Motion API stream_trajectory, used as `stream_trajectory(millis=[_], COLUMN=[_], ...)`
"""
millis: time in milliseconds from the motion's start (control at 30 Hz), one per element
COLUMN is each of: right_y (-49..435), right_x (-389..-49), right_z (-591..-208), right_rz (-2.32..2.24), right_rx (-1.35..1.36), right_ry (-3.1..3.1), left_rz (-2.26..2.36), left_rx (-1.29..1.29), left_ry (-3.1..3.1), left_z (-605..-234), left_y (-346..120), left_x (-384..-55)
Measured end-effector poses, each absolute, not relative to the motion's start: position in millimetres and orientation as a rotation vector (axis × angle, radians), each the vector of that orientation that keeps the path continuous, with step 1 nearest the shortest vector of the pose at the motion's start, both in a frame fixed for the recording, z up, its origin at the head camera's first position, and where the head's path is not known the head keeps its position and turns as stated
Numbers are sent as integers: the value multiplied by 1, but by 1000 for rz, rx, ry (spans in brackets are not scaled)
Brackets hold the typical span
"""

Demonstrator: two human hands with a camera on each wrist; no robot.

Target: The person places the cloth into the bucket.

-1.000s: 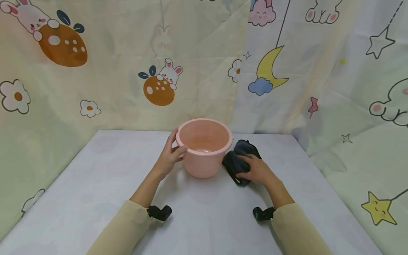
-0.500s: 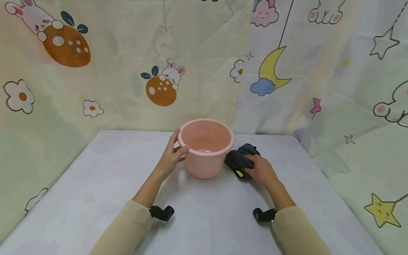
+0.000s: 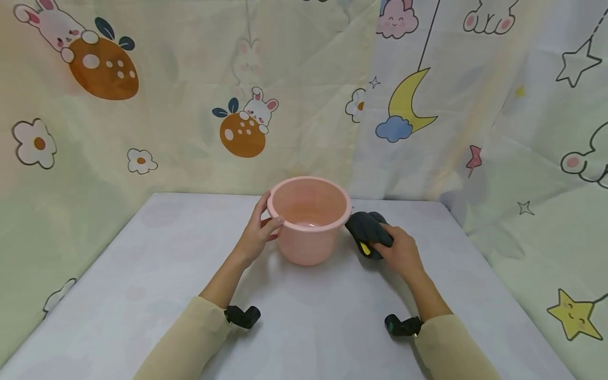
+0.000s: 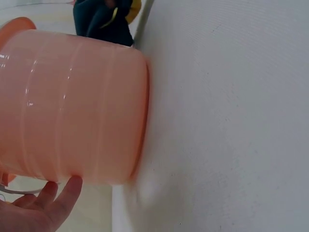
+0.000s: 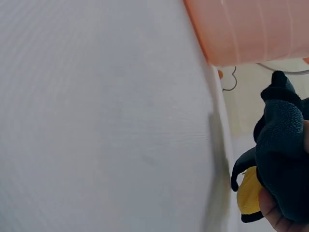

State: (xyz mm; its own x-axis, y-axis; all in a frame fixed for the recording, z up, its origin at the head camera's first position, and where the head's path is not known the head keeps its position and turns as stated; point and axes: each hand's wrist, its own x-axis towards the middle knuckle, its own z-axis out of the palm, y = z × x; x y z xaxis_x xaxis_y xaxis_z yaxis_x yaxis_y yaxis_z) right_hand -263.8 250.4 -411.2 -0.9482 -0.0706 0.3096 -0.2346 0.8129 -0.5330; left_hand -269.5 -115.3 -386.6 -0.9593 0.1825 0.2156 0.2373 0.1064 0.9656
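A pink plastic bucket (image 3: 309, 245) stands upright on the white table. My left hand (image 3: 256, 235) holds its left side, thumb over the rim; in the left wrist view the fingertips (image 4: 72, 186) touch the bucket wall (image 4: 82, 106). My right hand (image 3: 402, 250) grips a dark, fuzzy fabric item (image 3: 368, 229) with a yellow part, close to the bucket's right side. The right wrist view shows this fabric item (image 5: 282, 140) bunched in the fingers (image 5: 271, 208), apart from the bucket (image 5: 251, 31). My palm hides part of it.
The white tabletop (image 3: 304, 316) ends at a back edge just behind the bucket. A printed curtain (image 3: 294, 63) with cartoon rabbits, flowers and a moon hangs behind and along the sides. Dark wrist cameras (image 3: 243, 316) sit on both wrists.
My right hand has gathered the dark fabric item into its grip and lifted it slightly, turning it beside the bucket. The left hand keeps its hold on the bucket.
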Motion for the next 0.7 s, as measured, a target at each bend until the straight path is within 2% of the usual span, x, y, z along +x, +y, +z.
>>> stream_trajectory(millis=[700], right_y=[251], right_x=[-254], right_z=[-363], right_rz=[1057], right_rx=[161], right_ry=[-2394], left_rz=[-2014], left_rx=[-414], left_ry=[-2319], left_z=[-386], left_y=[-115], left_x=[-270])
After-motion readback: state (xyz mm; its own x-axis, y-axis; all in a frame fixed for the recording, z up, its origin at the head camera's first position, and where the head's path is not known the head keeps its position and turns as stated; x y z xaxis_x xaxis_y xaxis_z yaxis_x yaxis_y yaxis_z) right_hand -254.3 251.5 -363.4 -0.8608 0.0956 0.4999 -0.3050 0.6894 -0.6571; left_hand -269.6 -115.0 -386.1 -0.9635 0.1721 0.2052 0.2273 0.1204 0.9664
